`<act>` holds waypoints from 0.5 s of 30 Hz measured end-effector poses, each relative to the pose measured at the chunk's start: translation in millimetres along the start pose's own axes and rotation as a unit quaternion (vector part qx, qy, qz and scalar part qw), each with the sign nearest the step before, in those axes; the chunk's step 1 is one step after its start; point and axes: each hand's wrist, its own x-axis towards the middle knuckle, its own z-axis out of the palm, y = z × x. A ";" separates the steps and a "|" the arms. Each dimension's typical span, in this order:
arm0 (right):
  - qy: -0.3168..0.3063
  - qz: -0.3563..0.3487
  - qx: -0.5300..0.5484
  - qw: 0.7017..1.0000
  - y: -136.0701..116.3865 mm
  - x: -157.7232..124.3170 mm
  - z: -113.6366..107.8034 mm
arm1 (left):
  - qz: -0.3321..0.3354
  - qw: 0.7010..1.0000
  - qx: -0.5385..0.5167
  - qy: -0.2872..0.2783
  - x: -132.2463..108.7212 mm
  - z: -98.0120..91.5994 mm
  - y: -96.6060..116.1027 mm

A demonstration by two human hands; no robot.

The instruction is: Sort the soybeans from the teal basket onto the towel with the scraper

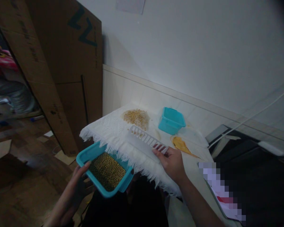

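My left hand (76, 184) grips a teal tub (84, 156) half full of small tan beans (107, 171), held just below the fringed edge of a white cloth (113, 130). My right hand (172, 162) holds the near end of a white slotted tray (145, 140) that lies on the cloth and slants toward a loose pile of beans (136, 117). A few beans sit in the tray's far slots.
A second teal tub (171, 120) stands at the back of the cloth, with a yellow scrap (181, 145) beside it. A tall cardboard box (63, 63) rises on the left. A white cable (251, 118) and dark items lie to the right.
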 end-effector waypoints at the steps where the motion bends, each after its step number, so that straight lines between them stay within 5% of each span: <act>1: 0.005 0.001 -0.015 1.000 6.1 5.3 -3.0 | -0.001 1.000 -0.004 -0.001 1.4 -1.3 -0.2; 6: 0.088 0.006 -0.075 0.993 27.9 18.7 -8.8 | -0.008 1.000 -0.017 -0.011 2.0 -1.7 0.8; 15: 0.035 -0.001 -0.071 0.997 32.9 19.6 -4.4 | -0.014 1.000 -0.015 -0.019 5.4 -3.9 -0.5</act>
